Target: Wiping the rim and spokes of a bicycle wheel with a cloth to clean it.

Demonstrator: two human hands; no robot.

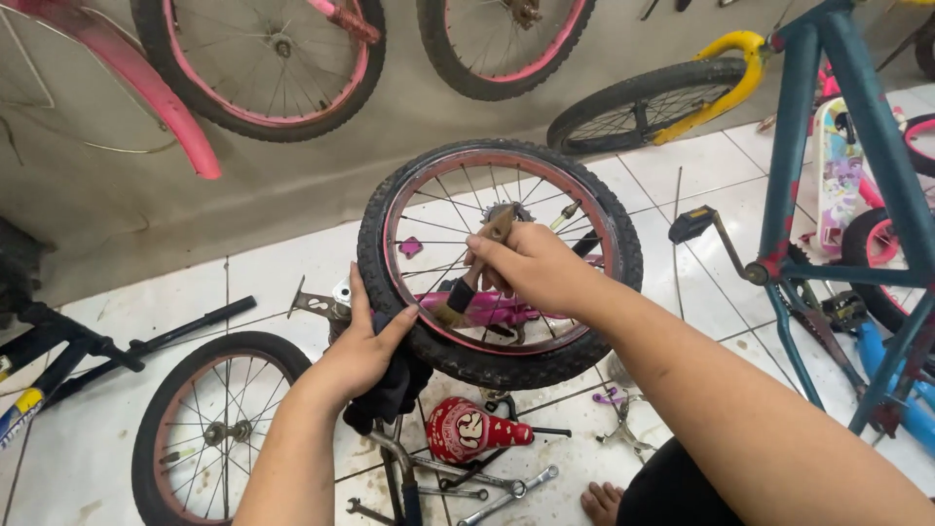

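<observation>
- Small bicycle wheel held upright above the tiled floor, just in front of the body — black knobbly tyre, reddish rim, thin spokes.
- Left hand cupped against the tyre's lower left edge, palm flat to the rubber, thumb up the tread; dark cloth bunched beneath the palm.
- Right hand reaching through the spokes, fingers wrapped tight around a brush with a pale wooden handle, tip near the hub.
- Probably light for its size and stiff at the rim — tyre rubber grippy, a safe place to hold; spokes thin, likely easy to bend or snag a knuckle on.
- Best purchase judged to be the tyre or rim, not the spokes.
- Below the wheel: red rounded helmet-like part, spanners strewn on the tiles, pink frame piece showing behind the spokes.
- Second wheel flat on the floor to the left, well apart from the held one.
- Teal bicycle frame with pedal crank standing close on the right — near the right forearm, could crowd a wide swing.
- More wheels hanging on the wall behind, a yellow-forked one leaning further back.
- Bare toes near the scattered tools.
</observation>
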